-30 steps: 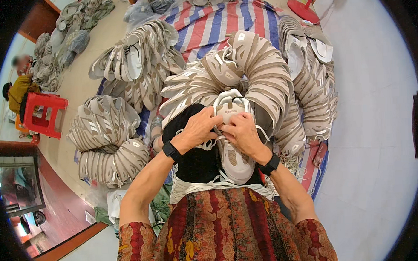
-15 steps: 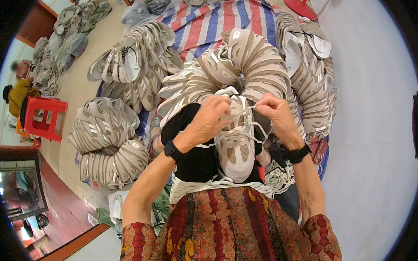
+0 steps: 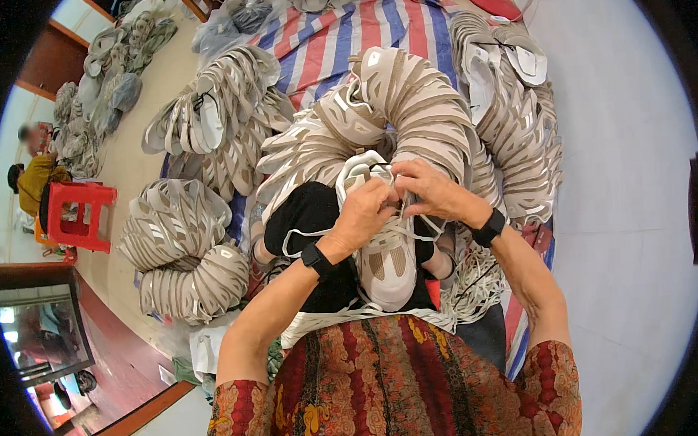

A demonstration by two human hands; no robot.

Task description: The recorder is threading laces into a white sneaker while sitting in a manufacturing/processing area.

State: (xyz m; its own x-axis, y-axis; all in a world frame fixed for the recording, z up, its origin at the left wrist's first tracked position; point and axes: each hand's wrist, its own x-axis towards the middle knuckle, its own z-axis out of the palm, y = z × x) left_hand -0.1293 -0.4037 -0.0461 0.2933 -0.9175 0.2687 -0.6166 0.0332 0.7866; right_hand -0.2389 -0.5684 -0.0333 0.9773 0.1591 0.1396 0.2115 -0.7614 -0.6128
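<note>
A beige and white shoe upper (image 3: 387,274) lies on my lap between my knees, its toe pointing toward me. White shoelace (image 3: 293,237) runs through its eyelets and trails off in loose loops on both sides. At the upper part of the lacing, my left hand (image 3: 362,217) is closed in a pinch on the shoelace. My right hand (image 3: 433,190) meets it from the other side, thumb and forefinger closed on the lace too. The fingertips nearly touch, and they hide the exact crossing of the lace.
Fanned rings of shoe uppers (image 3: 429,100) lie just beyond my knees, with more stacks at the left (image 3: 184,216) and right (image 3: 527,158). A striped tarp (image 3: 358,25) spreads beneath. Spare laces (image 3: 474,279) hang by my right thigh. A red stool (image 3: 80,216) stands far left near a person.
The lace was stretched between my hands, which were apart. My right hand has moved left and my left hand slightly down, so they now meet over the shoe. The view shifted slightly.
</note>
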